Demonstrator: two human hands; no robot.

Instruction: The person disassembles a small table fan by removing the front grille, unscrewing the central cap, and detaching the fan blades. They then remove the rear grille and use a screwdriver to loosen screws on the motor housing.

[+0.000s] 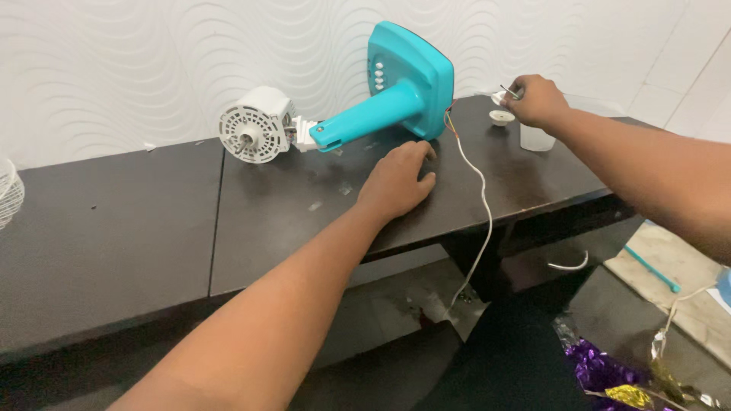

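Fingers (pixel 420 156) of the left hand (pixel 396 183) lay loosely spread, flat on the dark table (pixel 152 221), holding nothing, just in front of the teal fan stand (pixel 396 95) lying on its side. That stand's white motor (pixel 255 133) pointed left, its white cord (pixel 481 205) trailing off the table edge. The right hand (pixel 537 100) had its fingers pinched together on a thin metal tool (pixel 509 92) above a small white cap (pixel 501 116).
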